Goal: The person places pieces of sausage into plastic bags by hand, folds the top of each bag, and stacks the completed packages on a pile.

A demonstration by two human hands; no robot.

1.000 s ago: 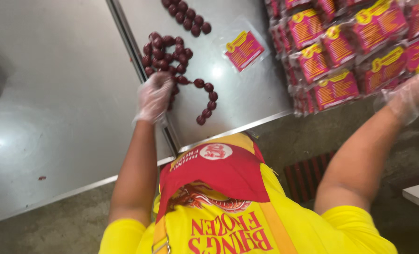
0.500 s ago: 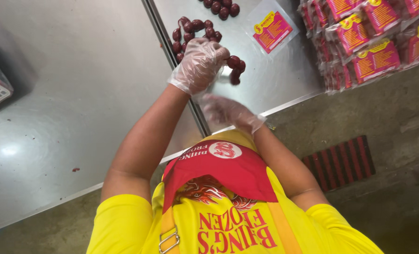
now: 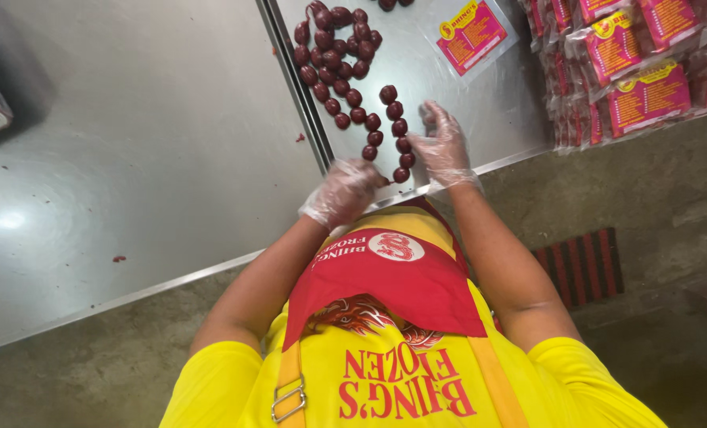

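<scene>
A string of small round dark-red sausages lies on the steel worktop, heaped at the far end and trailing in a loop toward the person. The tail of that loop runs down between the two gloved hands. The left hand sits at the worktop's near edge with fingers curled, close against the lowest links; whether it pinches one is hidden by the glove. The right hand lies just right of the loop, fingers spread and flat, touching or almost touching the nearest links.

The links look plump, smooth and slightly glossy, likely soft and a bit greasy, so thin plastic gloves may slip on them. The narrow joints between links seem the surest place to hold; the chain is limp and will drape and swing.

Beyond the right hand lies a flat clear bag with a pink label; further right, a stack of filled packs.
</scene>
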